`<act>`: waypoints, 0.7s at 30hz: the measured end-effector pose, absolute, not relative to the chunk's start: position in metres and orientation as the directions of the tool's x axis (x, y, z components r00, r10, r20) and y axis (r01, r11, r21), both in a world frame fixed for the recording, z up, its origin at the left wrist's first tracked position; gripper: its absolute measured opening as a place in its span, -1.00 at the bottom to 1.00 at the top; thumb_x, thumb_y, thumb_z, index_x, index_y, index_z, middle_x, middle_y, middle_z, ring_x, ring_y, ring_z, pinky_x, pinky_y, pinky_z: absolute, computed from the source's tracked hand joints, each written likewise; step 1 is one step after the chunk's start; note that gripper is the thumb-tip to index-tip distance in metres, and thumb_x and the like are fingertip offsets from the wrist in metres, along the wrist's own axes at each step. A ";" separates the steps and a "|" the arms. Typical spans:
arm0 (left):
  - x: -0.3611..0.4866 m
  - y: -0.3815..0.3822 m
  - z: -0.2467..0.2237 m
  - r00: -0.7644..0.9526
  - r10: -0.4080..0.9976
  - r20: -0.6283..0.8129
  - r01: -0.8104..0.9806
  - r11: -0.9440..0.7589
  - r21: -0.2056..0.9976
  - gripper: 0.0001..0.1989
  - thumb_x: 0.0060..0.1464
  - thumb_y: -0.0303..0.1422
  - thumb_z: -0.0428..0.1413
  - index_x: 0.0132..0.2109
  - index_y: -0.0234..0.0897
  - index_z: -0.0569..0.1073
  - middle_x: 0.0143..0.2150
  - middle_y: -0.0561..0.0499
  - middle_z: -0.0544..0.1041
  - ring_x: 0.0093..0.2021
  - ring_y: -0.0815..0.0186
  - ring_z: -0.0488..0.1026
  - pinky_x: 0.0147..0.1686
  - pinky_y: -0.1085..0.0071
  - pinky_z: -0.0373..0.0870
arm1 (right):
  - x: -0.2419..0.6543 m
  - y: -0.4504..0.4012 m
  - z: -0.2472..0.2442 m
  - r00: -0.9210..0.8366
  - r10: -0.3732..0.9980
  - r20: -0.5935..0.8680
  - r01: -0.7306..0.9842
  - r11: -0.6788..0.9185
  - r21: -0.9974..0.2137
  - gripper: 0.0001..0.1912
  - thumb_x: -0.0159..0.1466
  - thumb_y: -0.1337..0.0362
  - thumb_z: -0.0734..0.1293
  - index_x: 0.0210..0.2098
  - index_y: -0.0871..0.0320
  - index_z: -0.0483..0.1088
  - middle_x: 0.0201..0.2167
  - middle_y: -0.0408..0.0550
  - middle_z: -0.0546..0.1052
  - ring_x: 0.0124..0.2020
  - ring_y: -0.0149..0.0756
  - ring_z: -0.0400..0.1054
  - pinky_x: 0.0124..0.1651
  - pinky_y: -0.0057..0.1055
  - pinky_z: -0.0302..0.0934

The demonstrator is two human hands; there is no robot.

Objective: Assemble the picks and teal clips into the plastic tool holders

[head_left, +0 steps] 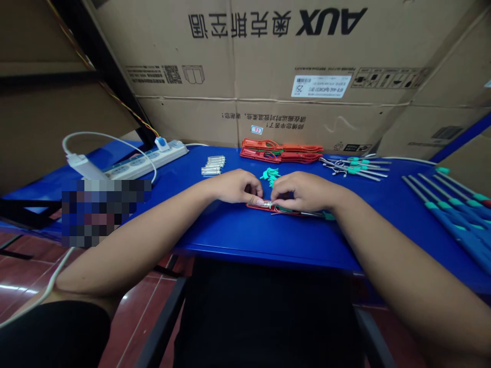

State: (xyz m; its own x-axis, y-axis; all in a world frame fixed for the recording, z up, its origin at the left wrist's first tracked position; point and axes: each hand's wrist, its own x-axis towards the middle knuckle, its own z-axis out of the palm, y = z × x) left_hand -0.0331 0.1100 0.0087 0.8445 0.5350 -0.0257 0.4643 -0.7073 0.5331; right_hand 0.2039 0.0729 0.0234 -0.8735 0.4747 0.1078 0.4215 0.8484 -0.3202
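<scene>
My left hand (245,188) is closed, with thumb and fingers pinching a small clear tube-shaped part (265,204). That part lies in a red half-shell handle (251,207) on the table. My right hand (291,190) is closed in a pinch at the right end of the tube part; its fingertips hide what they grip. Thin wires and a metal rod (312,213) run rightward from the handle, under my right hand, to a green piece (329,215). Just behind my hands lies a small heap of green plastic pieces (271,176).
Several clear tube parts (213,165) lie left. Stacked red shells (282,151) stand behind. Metal rods with green collars and wires (358,167) lie at back right; blue-handled tools (452,214) lie far right. A power strip (146,159) is at left. Cardboard (261,61) walls the back.
</scene>
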 end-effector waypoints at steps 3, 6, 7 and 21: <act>-0.030 0.110 0.005 0.812 0.577 -0.092 0.506 -0.616 0.604 -0.68 0.07 -0.12 0.24 -0.19 -0.30 0.57 -0.39 0.05 0.55 -0.42 0.41 0.43 -0.37 0.50 0.27 | 0.203 0.073 0.022 -0.875 0.478 0.070 0.438 0.846 -0.304 -0.85 0.27 0.33 0.30 -0.28 0.18 0.54 -0.36 -0.06 0.54 -0.37 -0.36 0.35 -0.29 -0.44 0.14; -0.028 0.111 0.002 0.786 0.599 -0.152 0.534 -0.536 0.654 -0.68 0.03 -0.14 0.26 -0.20 -0.31 0.55 -0.42 0.08 0.52 -0.43 0.42 0.40 -0.38 0.49 0.25 | 0.203 0.074 0.021 -0.867 0.495 0.063 0.459 0.841 -0.287 -0.85 0.26 0.34 0.30 -0.27 0.17 0.53 -0.34 -0.06 0.54 -0.36 -0.36 0.34 -0.29 -0.44 0.13; -0.027 0.112 0.002 0.781 0.603 -0.162 0.541 -0.525 0.657 -0.68 0.02 -0.14 0.26 -0.21 -0.31 0.54 -0.42 0.08 0.51 -0.44 0.42 0.39 -0.39 0.49 0.24 | 0.203 0.074 0.021 -0.860 0.506 0.067 0.471 0.836 -0.281 -0.86 0.25 0.35 0.30 -0.28 0.18 0.53 -0.34 -0.06 0.54 -0.37 -0.37 0.34 -0.30 -0.44 0.12; -0.028 0.112 0.002 0.782 0.602 -0.163 0.556 -0.553 0.620 -0.64 0.04 -0.06 0.24 -0.21 -0.30 0.54 -0.44 0.09 0.49 -0.47 0.44 0.34 -0.43 0.52 0.19 | 0.198 0.073 0.021 -0.718 0.694 -0.052 0.629 0.615 -0.474 -0.77 0.24 0.11 0.38 -0.38 0.16 0.44 -0.48 -0.17 0.47 -0.50 -0.43 0.28 -0.41 -0.46 0.05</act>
